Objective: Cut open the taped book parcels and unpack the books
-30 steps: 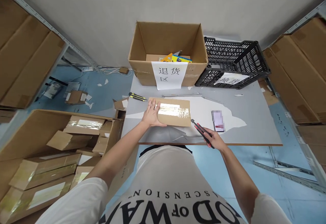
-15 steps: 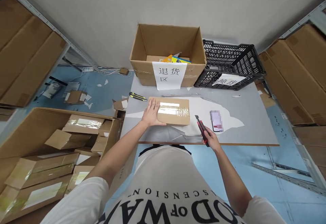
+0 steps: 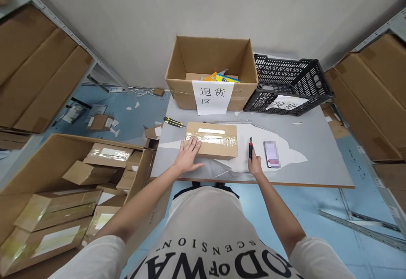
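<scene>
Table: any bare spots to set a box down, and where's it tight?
Widest bare patch on the table: right of the phone, in front of the black crate. Narrow strip left of the taped parcel, near the yellow knife. Crowded centre: left hand on parcel, right hand holding red knife.

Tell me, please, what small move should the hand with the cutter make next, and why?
Probably bring the red cutter left to the taped box and set its tip at the tape's right end. The right hand holds the cutter upright beside the box, apart from it, while the left hand lies flat on the box's near-left corner, and the tape looks uncut.
</scene>
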Tool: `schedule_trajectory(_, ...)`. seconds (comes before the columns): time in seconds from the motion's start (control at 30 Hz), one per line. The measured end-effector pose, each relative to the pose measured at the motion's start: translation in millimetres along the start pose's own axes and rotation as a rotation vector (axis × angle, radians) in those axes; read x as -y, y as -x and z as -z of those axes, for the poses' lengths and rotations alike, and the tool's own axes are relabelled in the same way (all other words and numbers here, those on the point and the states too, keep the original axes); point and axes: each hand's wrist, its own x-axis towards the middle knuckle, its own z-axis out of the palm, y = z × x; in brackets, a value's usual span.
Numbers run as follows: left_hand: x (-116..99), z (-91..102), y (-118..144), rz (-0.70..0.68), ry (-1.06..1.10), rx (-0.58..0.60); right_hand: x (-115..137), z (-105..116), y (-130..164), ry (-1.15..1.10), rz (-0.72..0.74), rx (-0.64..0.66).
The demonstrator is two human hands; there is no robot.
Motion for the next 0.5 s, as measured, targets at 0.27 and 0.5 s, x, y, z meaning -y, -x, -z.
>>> schedule_trajectory(0.27,-23,-4.4,1,-0.017,-0.004,0.003,13,-37,-22,0.302,-0.105,-0.004)
schedule_trajectory(0.5,-24,-6.0,3,-0.014,0.013,0.009,11,-30,-14,0.453,0.006,-0.013)
